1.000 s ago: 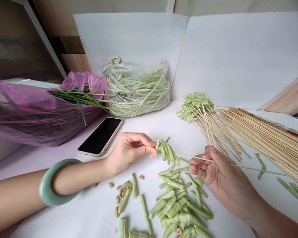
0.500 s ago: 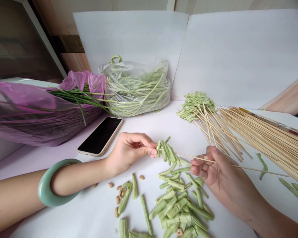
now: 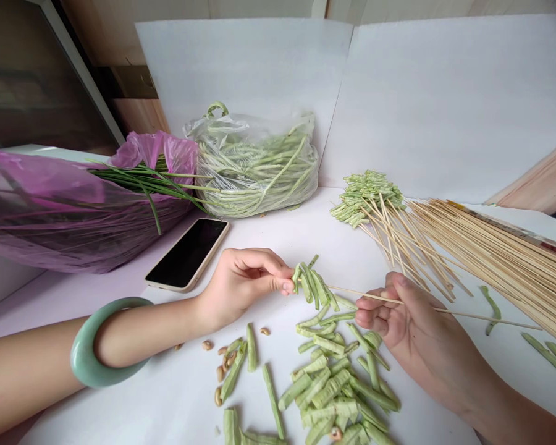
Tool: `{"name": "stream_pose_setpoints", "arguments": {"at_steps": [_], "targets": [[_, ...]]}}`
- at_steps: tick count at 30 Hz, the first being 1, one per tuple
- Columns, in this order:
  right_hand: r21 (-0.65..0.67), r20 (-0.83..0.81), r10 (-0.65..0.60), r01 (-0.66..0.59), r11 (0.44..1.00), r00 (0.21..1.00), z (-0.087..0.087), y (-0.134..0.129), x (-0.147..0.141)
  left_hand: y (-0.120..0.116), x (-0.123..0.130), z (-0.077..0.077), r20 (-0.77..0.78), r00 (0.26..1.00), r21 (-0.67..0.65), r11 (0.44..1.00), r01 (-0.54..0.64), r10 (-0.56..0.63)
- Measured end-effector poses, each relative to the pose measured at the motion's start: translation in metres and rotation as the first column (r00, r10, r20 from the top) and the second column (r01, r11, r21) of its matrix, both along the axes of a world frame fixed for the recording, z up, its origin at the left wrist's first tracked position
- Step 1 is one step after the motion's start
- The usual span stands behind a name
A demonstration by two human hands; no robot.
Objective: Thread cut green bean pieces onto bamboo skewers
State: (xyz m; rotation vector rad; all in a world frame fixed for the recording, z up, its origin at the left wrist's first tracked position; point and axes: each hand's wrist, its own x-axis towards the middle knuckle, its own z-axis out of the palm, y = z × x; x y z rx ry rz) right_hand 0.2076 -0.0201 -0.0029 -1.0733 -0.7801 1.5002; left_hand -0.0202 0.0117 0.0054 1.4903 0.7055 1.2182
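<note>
My left hand pinches the end of several green bean pieces threaded near the tip of a thin bamboo skewer. The skewer's shaft runs through the fingers of my right hand, thumb on top, its bare end sticking out to the right. Below the skewer lies a loose heap of cut bean pieces on the white table. A few more pieces and some tan bean seeds are scattered to the left of that heap.
Behind stand a clear bag of long beans and a purple bag with green stalks. A phone lies beside my left wrist. At the right are finished bean skewers and a bundle of bare skewers. White boards stand at the back.
</note>
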Motion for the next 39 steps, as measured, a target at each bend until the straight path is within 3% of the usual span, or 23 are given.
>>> {"name": "stream_pose_setpoints", "arguments": {"at_steps": [26, 39], "targets": [[0.04, 0.005, 0.017, -0.017, 0.999, 1.0, -0.0005, -0.0008, 0.0005, -0.0007, -0.0009, -0.0019, 0.008, 1.0, 0.009, 1.0, 0.01, -0.01], [0.101, -0.056, 0.023, -0.017, 0.995, 0.998, -0.0034, 0.0019, 0.0036, 0.0073, 0.0031, -0.0059, 0.146, 0.988, -0.295, 0.951, 0.089, -0.047]]}}
